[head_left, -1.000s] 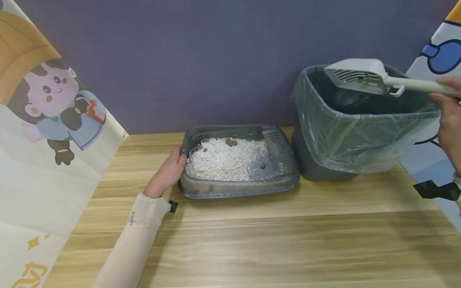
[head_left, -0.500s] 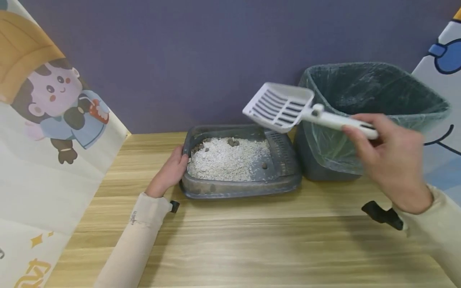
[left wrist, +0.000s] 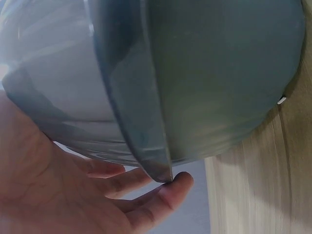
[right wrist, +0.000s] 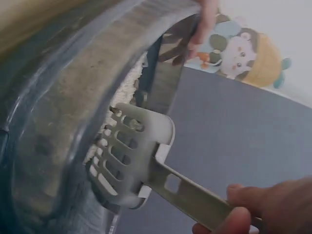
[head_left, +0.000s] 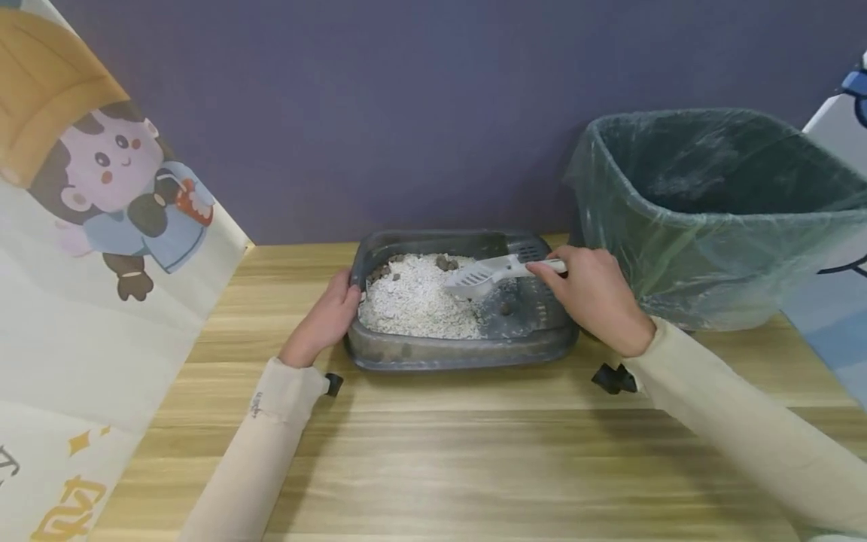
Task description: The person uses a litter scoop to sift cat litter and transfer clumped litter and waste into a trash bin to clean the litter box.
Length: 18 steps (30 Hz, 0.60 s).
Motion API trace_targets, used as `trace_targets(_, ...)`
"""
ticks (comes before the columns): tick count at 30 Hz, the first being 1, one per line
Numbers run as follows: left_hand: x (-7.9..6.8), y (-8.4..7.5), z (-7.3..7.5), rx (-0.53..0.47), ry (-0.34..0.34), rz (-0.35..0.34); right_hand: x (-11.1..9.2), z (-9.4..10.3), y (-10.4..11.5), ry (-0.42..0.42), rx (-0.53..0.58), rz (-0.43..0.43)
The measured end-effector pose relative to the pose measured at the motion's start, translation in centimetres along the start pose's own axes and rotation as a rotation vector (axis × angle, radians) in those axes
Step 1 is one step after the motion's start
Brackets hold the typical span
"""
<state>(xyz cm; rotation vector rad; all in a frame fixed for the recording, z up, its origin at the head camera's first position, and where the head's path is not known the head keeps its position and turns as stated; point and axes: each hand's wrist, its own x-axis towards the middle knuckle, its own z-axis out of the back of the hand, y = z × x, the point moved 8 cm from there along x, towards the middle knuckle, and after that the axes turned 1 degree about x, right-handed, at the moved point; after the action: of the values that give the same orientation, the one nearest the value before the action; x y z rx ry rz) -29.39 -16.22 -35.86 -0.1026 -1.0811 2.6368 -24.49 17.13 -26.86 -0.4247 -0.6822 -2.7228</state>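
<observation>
A dark grey litter box point(head_left: 460, 355) stands on the wooden table, with white litter point(head_left: 420, 310) over its left part. Brown clumps point(head_left: 445, 263) lie along the litter's back edge. At the box's left end my left hand point(head_left: 325, 318) grips the rim; the left wrist view shows the fingertips point(left wrist: 178, 185) under the lip. My right hand point(head_left: 601, 299) holds a white slotted litter scoop point(head_left: 482, 274) by its handle, above the box's right half. The scoop's blade points left, its tip right at the litter, as the right wrist view also shows its slots point(right wrist: 119, 153).
A grey bin with a clear plastic liner point(head_left: 711, 263) stands directly right of the box. Behind both rises a plain blue-grey wall point(head_left: 379, 120). Cartoon-printed panels point(head_left: 81, 339) border the table at left and right. Bare wooden table point(head_left: 474, 459) runs in front.
My right hand has carried the scoop left and down from over the bin to the litter in the box. My left hand has stayed on the box's rim.
</observation>
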Motion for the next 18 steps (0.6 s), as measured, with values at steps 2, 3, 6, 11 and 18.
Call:
trace_targets(2, 0.0, -0.1, 0.1, -0.001, -0.006, -0.001, 0.5, -0.8, -0.2, 0.028, 0.013, -0.004)
trace_targets(3, 0.0, -0.1, 0.1, 0.003, -0.009, 0.0, 0.7, -1.1, -0.3, 0.041, 0.022, -0.008)
trace_targets(6, 0.1, -0.1, 0.1, 0.008, -0.009, 0.001, 0.8, -1.2, -0.1, 0.091, 0.036, -0.016)
trace_targets(11, 0.2, 0.1, 0.2, 0.018, -0.013, 0.014, 0.9, -1.1, 0.9, 0.165, 0.0, 0.029)
trace_targets(18, 0.4, 0.3, 0.0, 0.015, -0.006, 0.019, 1.7, -0.8, 1.7, 0.185, -0.062, 0.093)
